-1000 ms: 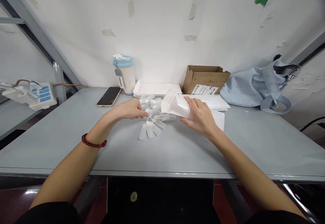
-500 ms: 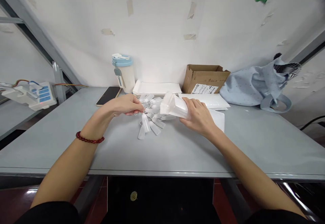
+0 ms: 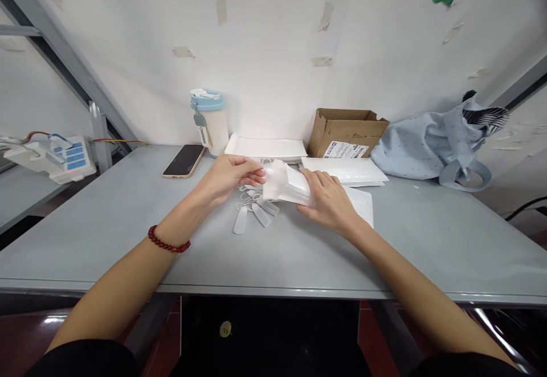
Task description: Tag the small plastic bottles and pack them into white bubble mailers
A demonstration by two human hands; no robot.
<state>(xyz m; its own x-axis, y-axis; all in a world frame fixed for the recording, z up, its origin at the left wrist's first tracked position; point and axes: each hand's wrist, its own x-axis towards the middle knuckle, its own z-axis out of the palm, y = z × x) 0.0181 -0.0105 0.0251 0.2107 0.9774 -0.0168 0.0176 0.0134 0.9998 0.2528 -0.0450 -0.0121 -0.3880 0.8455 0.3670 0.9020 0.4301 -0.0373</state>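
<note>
Your right hand (image 3: 329, 199) grips a white pouch (image 3: 296, 187); your left hand (image 3: 231, 176), fingers curled, is at its near-left end, grasp cannot tell. Looped tags (image 3: 240, 221) lie below on grey tabletop (image 3: 209, 266). Beyond: 1 phone (image 3: 183, 160), 1 tumbler (image 3: 216, 130), 1 cardboard box (image 3: 337, 131), white wall (image 3: 265, 75).

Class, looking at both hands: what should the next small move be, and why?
Perhaps the left hand should ease into the white pouch: its fingers are at the pouch's nearer end, apparently the mouth, while the right hand grips the other end.
</note>
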